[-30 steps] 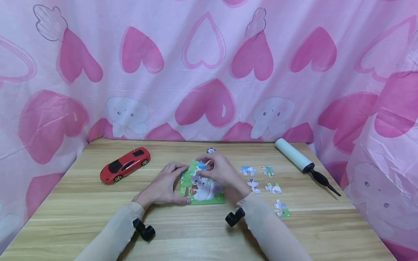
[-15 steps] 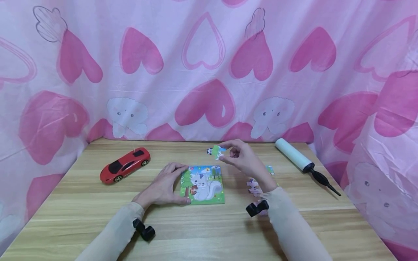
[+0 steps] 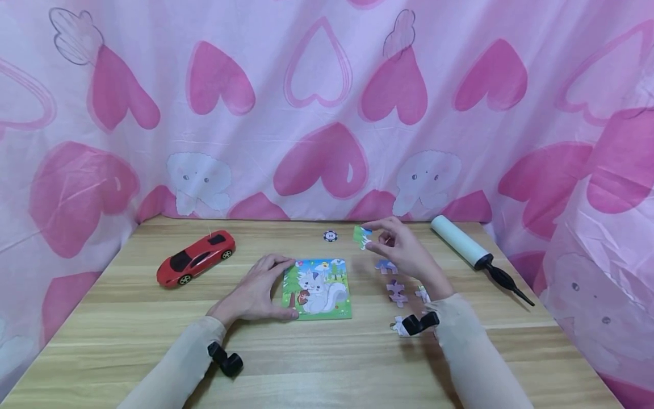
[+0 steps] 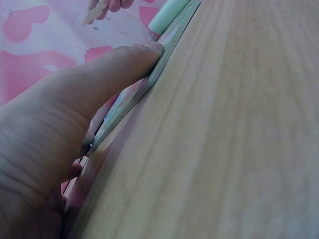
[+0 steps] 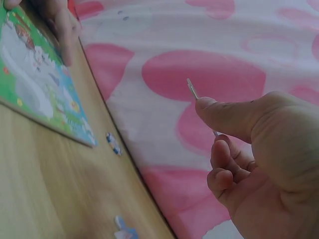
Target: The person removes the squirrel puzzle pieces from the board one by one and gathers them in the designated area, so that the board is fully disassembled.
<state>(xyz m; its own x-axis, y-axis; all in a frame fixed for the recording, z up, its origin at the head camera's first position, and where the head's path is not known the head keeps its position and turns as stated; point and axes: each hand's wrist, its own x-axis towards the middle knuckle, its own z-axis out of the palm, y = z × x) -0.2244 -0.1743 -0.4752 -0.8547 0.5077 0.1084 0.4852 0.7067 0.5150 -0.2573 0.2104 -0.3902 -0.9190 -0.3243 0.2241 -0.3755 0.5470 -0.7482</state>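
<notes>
A square jigsaw puzzle board (image 3: 318, 291) with a white squirrel picture lies on the table. My left hand (image 3: 258, 289) rests at its left side, fingers toward the back corner and thumb at the front corner. In the left wrist view the thumb (image 4: 114, 67) lies outstretched over the board's edge. Right of the board, above the table, my right hand (image 3: 401, 250) pinches a green, blue and white puzzle piece (image 3: 360, 237) between thumb and fingers. The right wrist view shows this piece (image 5: 192, 89) nearly edge-on. Beneath that arm lie loose puzzle pieces (image 3: 396, 293), some partly hidden.
A red toy car (image 3: 196, 258) stands at the back left. Behind the board lies a poker chip (image 3: 330, 236). A pale hand pump (image 3: 462, 244) with a black nozzle lies at the right. A pink heart-print curtain (image 3: 317, 165) closes off the table's back edge.
My right hand has lifted the puzzle piece off the board and carried it to the right, uncovering the whole squirrel picture. My left hand has stayed in place.
</notes>
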